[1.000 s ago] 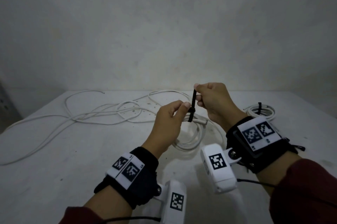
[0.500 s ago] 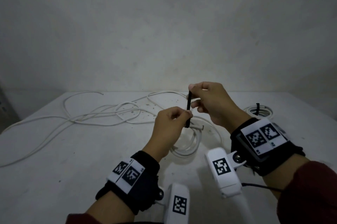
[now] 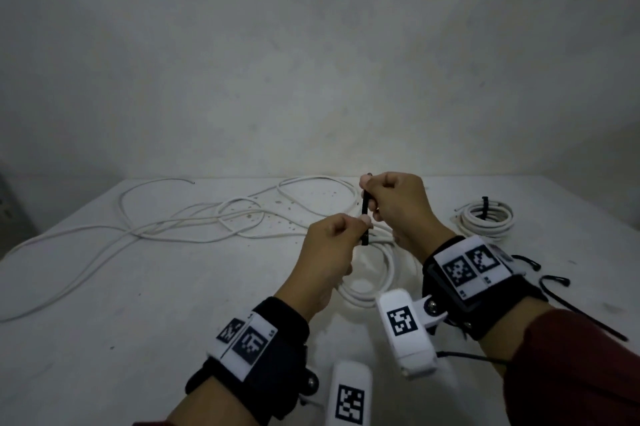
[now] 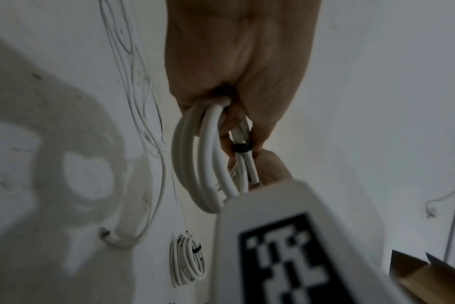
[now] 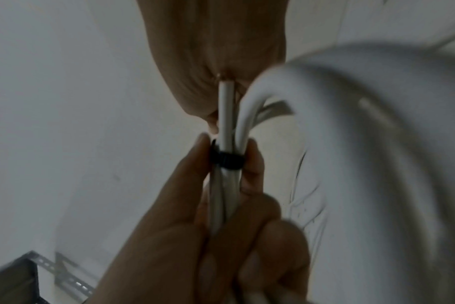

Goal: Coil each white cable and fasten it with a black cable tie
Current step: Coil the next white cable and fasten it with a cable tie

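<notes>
A small coil of white cable (image 3: 375, 278) hangs under my hands above the table (image 3: 145, 304). My left hand (image 3: 360, 221) grips the coil (image 4: 203, 156) at its bundled strands. A black cable tie (image 3: 364, 214) is looped round those strands as a tight band (image 5: 226, 159) (image 4: 242, 148). Its tail stands upright, and my right hand (image 3: 370, 198) holds it in curled fingers just above the left hand. Fingers press against the band on both sides. A second coil (image 3: 485, 217), held by a black tie, lies at the back right (image 4: 187, 261).
Long loose white cables (image 3: 194, 217) sprawl over the table's left and back. Spare black ties (image 3: 554, 281) lie at the right, beside my right wrist. A cardboard box (image 4: 429, 277) shows in the left wrist view, and a metal rack (image 5: 26, 275) in the right wrist view.
Both hands have sunk slightly toward the table with the coil. My right hand has closed lower on the tie's tail, nearer the left hand.
</notes>
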